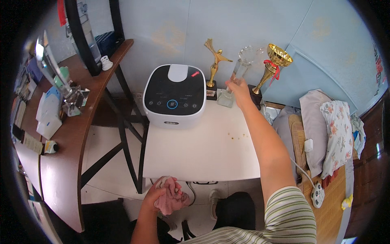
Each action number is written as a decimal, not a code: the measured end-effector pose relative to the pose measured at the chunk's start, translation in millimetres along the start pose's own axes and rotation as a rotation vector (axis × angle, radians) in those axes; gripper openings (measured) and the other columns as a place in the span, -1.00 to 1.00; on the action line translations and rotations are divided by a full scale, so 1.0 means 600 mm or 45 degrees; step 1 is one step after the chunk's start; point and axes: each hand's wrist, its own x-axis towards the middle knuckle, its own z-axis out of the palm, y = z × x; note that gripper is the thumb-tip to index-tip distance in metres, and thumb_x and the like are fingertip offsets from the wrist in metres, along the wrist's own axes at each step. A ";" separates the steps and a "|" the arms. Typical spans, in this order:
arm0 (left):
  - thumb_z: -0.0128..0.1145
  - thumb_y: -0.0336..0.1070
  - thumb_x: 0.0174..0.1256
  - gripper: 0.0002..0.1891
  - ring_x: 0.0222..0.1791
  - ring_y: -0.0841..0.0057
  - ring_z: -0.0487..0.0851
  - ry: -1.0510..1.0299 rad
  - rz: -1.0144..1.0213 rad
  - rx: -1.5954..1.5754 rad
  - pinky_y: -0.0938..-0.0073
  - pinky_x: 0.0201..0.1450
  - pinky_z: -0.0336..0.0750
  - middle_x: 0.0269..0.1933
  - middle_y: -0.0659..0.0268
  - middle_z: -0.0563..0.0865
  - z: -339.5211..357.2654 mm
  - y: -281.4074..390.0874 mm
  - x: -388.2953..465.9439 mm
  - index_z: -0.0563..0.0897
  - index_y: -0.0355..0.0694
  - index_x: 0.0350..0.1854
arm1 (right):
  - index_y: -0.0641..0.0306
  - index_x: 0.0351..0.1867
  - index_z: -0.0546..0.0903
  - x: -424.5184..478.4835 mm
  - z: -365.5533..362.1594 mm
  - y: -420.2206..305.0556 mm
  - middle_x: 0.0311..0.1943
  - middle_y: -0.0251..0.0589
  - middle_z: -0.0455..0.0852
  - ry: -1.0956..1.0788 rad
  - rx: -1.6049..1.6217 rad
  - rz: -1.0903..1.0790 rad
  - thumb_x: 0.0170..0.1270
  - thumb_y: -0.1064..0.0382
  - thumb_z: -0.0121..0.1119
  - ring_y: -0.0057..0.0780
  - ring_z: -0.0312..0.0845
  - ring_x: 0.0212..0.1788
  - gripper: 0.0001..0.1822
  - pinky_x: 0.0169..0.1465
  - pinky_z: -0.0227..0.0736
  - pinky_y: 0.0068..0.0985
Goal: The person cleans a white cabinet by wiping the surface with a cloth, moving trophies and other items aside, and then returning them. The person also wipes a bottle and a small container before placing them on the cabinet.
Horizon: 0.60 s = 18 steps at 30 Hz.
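Note:
My right hand [239, 91] grips the middle of a clear crystal trophy [241, 69], whose square base [225, 99] is at the back of a white table [195, 152]. On its left stands a gold figure trophy [215, 65] on a black base. A gold cup trophy [268, 71] with a red ribbon rises to its right, its black base partly behind my arm. Low at the table's front edge, my left hand [156, 193] holds a bunched pink cloth [171, 196].
A white appliance with a black touch panel [173, 91] occupies the table's back left. Dark spots [232, 138] mark the tabletop. To the left is a brown desk [70, 128] bearing a crystal ornament [65, 82]. Pillows [336, 137] and a panda-shaped device [317, 195] lie on the bed at right.

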 end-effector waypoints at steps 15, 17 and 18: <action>0.19 -0.20 0.07 -0.40 -0.12 0.21 0.58 0.005 -0.009 0.034 0.22 0.02 0.46 -0.06 -0.03 0.55 0.045 -0.011 0.024 0.36 -0.45 0.13 | 0.31 0.00 0.43 0.032 0.011 0.018 -0.13 -0.20 0.57 -0.150 0.071 -0.105 0.07 0.21 0.32 -0.42 0.47 -0.07 -0.52 0.04 0.35 -0.44; 0.18 -0.18 0.09 -0.39 -0.13 0.22 0.58 -0.039 0.018 0.053 0.24 0.01 0.46 -0.08 -0.02 0.56 0.034 -0.009 0.030 0.35 -0.45 0.15 | 0.34 0.03 0.44 0.033 -0.010 0.045 -0.08 -0.16 0.54 -0.012 -0.282 -0.161 0.06 0.20 0.33 -0.40 0.46 -0.04 -0.48 0.05 0.34 -0.43; 0.18 -0.18 0.10 -0.38 -0.14 0.23 0.58 -0.050 0.039 0.048 0.24 0.01 0.46 -0.09 -0.02 0.56 0.031 -0.009 0.029 0.34 -0.45 0.16 | 0.36 0.05 0.44 0.028 -0.018 0.058 -0.06 -0.14 0.53 0.041 -0.464 -0.184 0.06 0.19 0.34 -0.39 0.45 -0.03 -0.46 0.06 0.34 -0.43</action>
